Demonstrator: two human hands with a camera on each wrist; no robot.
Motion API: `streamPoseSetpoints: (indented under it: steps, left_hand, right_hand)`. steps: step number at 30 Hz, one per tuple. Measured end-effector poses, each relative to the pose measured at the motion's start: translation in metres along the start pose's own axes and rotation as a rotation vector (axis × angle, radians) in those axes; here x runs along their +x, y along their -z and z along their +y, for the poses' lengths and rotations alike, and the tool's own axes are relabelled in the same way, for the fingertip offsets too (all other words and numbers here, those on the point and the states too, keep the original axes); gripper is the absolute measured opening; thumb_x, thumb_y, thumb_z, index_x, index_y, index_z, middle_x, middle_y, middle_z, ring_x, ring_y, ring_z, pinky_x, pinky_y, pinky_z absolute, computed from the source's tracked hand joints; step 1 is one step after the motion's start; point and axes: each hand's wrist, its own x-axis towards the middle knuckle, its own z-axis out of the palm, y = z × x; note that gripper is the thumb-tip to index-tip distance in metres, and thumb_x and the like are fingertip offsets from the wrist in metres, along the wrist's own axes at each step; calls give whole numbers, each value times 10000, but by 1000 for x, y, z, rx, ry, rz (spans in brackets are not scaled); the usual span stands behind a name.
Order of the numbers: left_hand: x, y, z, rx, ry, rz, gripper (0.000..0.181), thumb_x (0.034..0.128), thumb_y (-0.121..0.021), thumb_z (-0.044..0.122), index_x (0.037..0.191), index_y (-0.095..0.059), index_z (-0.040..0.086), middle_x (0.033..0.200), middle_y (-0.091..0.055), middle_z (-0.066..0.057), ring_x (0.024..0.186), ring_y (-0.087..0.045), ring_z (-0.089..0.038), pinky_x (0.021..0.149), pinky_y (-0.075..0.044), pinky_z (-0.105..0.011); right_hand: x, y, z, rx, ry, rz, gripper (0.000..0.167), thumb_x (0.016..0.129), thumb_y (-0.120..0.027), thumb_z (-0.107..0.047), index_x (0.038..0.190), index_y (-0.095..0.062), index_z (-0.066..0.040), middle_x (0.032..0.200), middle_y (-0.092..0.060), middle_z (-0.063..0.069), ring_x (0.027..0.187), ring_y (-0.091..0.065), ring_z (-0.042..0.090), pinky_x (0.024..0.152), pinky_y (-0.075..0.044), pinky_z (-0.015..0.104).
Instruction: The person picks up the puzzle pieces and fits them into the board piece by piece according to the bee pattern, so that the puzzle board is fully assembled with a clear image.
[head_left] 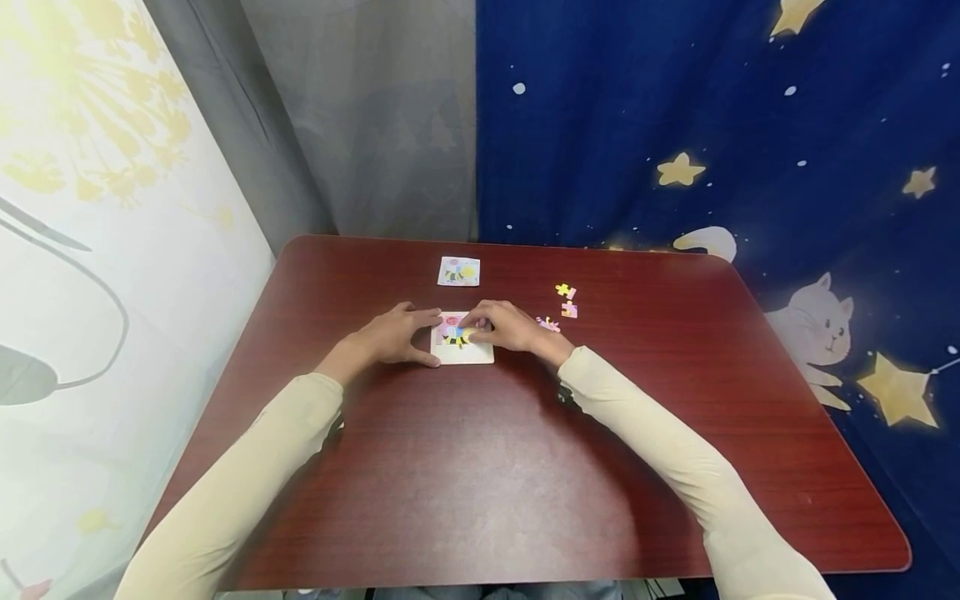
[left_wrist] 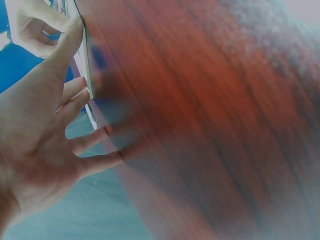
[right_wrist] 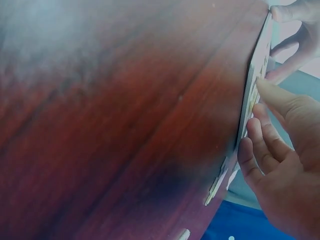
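A small puzzle board point(head_left: 472, 353) with a bee picture and a white border lies flat on the table. My left hand point(head_left: 393, 335) rests along its left side, thumb at the near corner and index finger at the far one. In the left wrist view the other fingers point(left_wrist: 97, 164) are spread and fairly straight. Over the board's right part, my right hand point(head_left: 510, 325) has its thumb and fingers curled down, pinching a puzzle piece that they mostly cover. The right wrist view shows the thumb and fingertips point(right_wrist: 246, 145) close against the board's edge point(right_wrist: 248, 95).
A reference card point(head_left: 458, 272) with the same bee picture lies beyond the board. Loose puzzle pieces lie to the right: a yellow one point(head_left: 564, 290), a pink one point(head_left: 570, 310), and others point(head_left: 548, 323) partly behind my right wrist. Curtains point(head_left: 600, 125) hang behind the dark red table point(head_left: 450, 483).
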Motion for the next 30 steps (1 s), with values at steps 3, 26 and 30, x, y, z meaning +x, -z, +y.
streamPoseSetpoints:
  steps: [3, 26, 30]
  left_hand:
    - [0, -2, 0, 2, 1, -1, 952, 792, -823, 644, 1574, -483, 221, 1648, -404, 16, 1489, -323, -414, 1076, -418, -641]
    - [-2, -3, 0, -23, 1, 17, 941, 788, -855, 593, 1564, -498, 200, 1635, -427, -4, 1463, -352, -402, 1066, -432, -614]
    - [-2, -3, 1, -23, -13, 22, 940, 790, -856, 587, 1562, -500, 185, 1639, -421, -3, 1468, -352, -408, 1070, -428, -616]
  right_hand:
    - [-1, 1, 0, -7, -13, -8, 260, 971, -758, -178, 1228, -768, -137, 1123, -709, 21, 977, -640, 140, 870, -517, 278]
    - [-16, 33, 31, 27, -66, 133, 298, 931, -794, -128, 1215, -753, -45, 1096, -725, 120, 1022, -681, 236, 921, -540, 376]
    - [-23, 47, 45, 18, -130, 173, 309, 933, -792, -137, 1220, -750, -29, 1096, -728, 135, 1015, -681, 250, 924, -535, 392]
